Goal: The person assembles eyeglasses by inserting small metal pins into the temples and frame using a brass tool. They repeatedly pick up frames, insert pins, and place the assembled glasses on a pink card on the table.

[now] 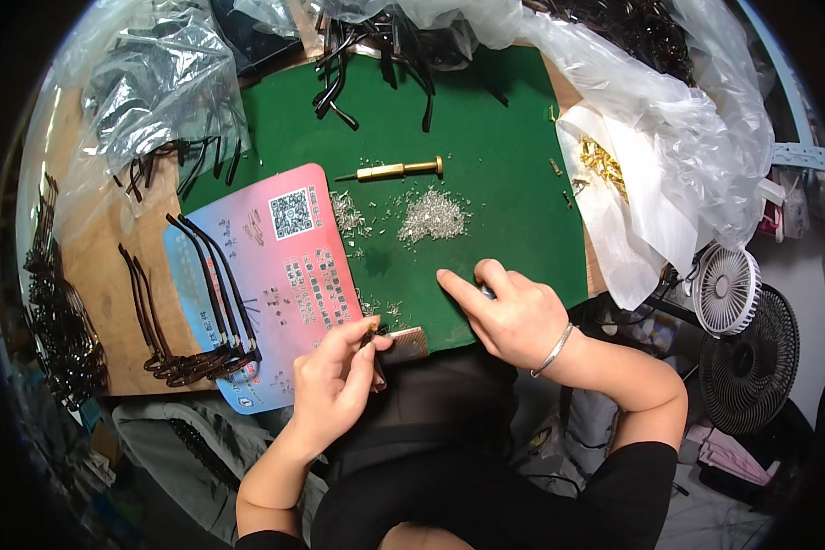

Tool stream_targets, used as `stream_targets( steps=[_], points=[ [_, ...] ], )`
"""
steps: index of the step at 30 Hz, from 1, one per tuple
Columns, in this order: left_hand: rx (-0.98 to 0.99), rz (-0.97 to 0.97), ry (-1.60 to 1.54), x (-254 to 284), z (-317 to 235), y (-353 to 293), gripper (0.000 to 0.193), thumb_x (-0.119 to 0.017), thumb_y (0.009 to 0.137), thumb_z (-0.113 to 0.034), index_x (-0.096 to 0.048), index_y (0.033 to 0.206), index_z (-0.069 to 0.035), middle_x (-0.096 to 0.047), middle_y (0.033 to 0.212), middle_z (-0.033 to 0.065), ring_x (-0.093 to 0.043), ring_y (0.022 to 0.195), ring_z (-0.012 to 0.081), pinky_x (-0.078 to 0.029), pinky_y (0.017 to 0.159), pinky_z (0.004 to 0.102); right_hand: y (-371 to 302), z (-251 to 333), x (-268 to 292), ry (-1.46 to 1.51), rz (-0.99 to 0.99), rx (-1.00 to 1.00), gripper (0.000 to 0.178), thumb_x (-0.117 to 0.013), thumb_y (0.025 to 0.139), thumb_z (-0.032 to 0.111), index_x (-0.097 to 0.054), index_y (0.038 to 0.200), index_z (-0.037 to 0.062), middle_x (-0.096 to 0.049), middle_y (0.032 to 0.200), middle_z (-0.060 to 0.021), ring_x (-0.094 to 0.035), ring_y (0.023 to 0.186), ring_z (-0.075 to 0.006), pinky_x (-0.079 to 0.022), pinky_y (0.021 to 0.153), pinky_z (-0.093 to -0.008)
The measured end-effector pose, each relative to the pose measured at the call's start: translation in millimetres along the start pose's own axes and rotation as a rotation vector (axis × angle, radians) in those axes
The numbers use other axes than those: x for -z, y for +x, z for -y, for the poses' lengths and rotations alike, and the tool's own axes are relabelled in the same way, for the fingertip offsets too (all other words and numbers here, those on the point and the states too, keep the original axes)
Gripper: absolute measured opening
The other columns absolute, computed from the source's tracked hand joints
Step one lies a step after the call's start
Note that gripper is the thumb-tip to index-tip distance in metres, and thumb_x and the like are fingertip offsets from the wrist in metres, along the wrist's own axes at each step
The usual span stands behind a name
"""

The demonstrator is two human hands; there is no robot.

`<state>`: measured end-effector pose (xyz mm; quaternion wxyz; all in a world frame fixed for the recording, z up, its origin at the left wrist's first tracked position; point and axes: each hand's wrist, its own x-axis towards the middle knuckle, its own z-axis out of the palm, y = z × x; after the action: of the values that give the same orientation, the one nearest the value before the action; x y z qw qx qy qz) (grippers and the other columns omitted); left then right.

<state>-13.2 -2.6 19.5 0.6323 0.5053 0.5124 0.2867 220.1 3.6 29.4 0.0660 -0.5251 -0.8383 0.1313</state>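
Note:
My left hand (332, 378) is closed at the mat's near edge, pinching a dark brown eyeglass frame (369, 337) mostly hidden by the fingers. Just beside it is a small tan ridged block (407, 343). My right hand (513, 310) hovers over the green mat (513, 192), index finger stretched toward a pile of tiny silver screws (434, 216). Its other fingers curl around a small bluish-grey thing, mostly hidden, whose kind I cannot make out. Beyond the pile lies a brass-coloured screwdriver (399, 170). More silver bits (348, 215) are scattered along the printed card's edge.
A pink-and-blue printed card (270, 266) covers the mat's left side, with several dark eyeglass frames (206, 360) standing partly on it. More frames (376, 46) and plastic bags (170, 82) edge the back. Gold pieces (603, 165) lie on white wrapping at right, near a fan (726, 289).

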Motion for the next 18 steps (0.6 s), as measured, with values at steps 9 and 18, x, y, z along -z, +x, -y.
stream_targets(
  steps=[9,18],
  points=[
    [0.017,-0.059,0.095,-2.9,4.6,3.0,0.024,-0.051,0.087,0.003,-0.054,0.111,0.004,-0.068,0.087,0.0119,-0.058,0.051,0.0067,-0.048,0.047,0.0222,6.7,18.9,5.4,0.458,0.243,-0.089,0.036,-0.055,0.081,0.010,-0.049,0.117,0.0107,-0.048,0.090,-0.0138,-0.060,0.066,-0.0313,-0.053,0.054,-0.0372],
    [-0.348,-0.275,0.472,-15.7,14.9,6.8,0.024,-0.057,0.079,0.005,-0.059,0.102,0.004,-0.066,0.084,0.0175,-0.067,0.072,0.0257,-0.052,0.062,0.0298,23.0,41.7,0.6,0.721,0.336,-0.083,0.032,-0.053,0.085,0.011,-0.049,0.117,0.0111,-0.048,0.091,-0.0135,-0.057,0.069,-0.0301,-0.052,0.061,-0.0373]
  ],
)
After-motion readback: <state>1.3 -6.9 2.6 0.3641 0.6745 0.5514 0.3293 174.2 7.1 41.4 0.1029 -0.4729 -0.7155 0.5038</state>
